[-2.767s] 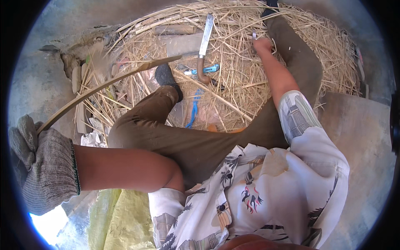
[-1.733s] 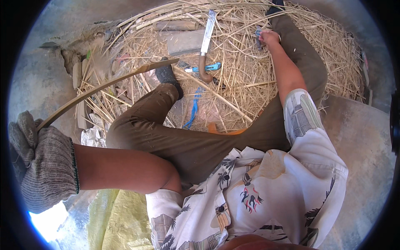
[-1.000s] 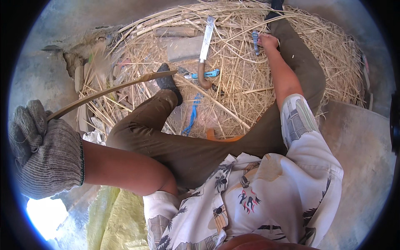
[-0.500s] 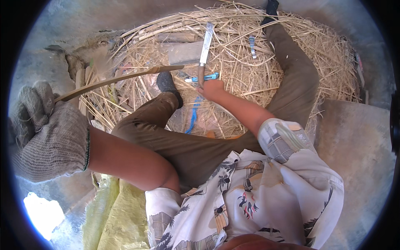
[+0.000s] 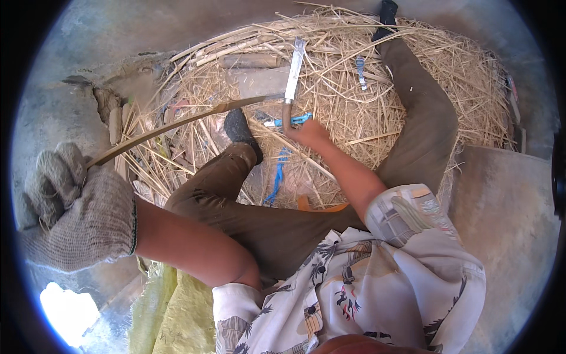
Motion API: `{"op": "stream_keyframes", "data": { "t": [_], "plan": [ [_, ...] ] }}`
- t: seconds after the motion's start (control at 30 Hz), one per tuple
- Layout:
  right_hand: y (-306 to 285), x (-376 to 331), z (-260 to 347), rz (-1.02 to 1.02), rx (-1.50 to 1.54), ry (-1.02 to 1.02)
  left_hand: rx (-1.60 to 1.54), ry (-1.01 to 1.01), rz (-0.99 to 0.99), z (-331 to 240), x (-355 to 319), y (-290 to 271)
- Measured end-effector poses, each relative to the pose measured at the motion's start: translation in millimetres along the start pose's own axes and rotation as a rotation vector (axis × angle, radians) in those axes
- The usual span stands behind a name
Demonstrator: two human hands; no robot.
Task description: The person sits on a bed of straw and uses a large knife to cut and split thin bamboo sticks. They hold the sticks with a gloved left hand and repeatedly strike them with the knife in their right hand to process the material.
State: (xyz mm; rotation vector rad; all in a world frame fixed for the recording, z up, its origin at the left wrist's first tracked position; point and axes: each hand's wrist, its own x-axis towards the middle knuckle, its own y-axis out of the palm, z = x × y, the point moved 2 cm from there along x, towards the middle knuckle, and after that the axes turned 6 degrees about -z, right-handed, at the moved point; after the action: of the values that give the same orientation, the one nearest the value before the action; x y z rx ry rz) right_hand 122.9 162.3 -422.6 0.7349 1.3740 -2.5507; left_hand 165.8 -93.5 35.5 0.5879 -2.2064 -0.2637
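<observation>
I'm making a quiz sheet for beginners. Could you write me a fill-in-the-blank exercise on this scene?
The left hand wears a grey knitted ____.
The bare right hand is at the ____ of the long, silver-bladed knife.
The long, curved brown wooden strip is held by the ____ hand.
Missing words: glove; handle; left.

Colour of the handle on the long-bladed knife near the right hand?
Brown handle; shows best in the head view.
</observation>
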Motion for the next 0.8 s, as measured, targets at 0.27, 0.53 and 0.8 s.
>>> {"op": "stream_keyframes", "data": {
  "t": [0.27, 0.53, 0.8],
  "plan": [
    [-138, 119, -65, -0.915, 0.366, 0.362, 0.164, -0.001, -0.16, -5, 8, -2],
    [-139, 146, -96, -0.643, 0.198, 0.306, 0.143, -0.027, -0.177, -5, 7, 4],
    [-118, 151, -104, -0.733, 0.26, 0.307, 0.15, -0.04, -0.202, -6, 5, 15]
  ]
}}
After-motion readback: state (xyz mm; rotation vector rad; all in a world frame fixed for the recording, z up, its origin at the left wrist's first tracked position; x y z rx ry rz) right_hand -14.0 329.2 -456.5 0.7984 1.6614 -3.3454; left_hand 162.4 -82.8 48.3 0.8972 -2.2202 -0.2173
